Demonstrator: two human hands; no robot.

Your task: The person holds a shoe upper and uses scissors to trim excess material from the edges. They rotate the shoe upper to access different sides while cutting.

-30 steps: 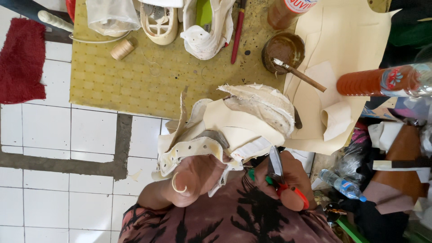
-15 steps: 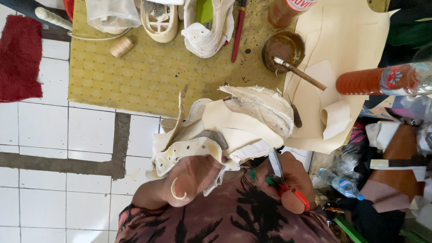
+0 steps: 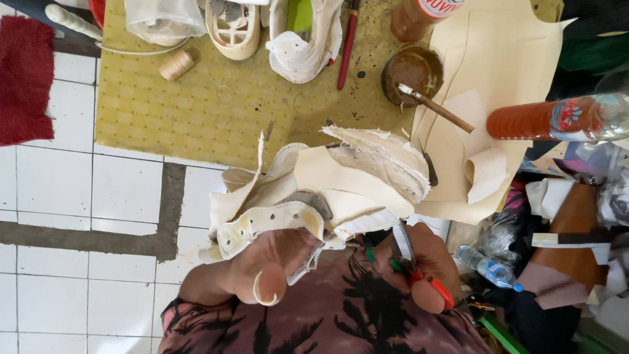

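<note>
White floor tiles, yellow mat; left hand gripping shoe upper, right hand perhaps clasping scissors

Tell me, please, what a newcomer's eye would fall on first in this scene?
Most striking is the cream shoe upper at the centre, held from below in the left hand, while the right hand has its grip on red-handled scissors beside it. Behind lie a yellow mat carrying a pot of brown glue with its brush, and pale cut leather sheets to the right.

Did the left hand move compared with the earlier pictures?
Yes, slightly. The left hand and the cream shoe upper it holds shifted left, judged against the dark grout strip on the floor.
</note>
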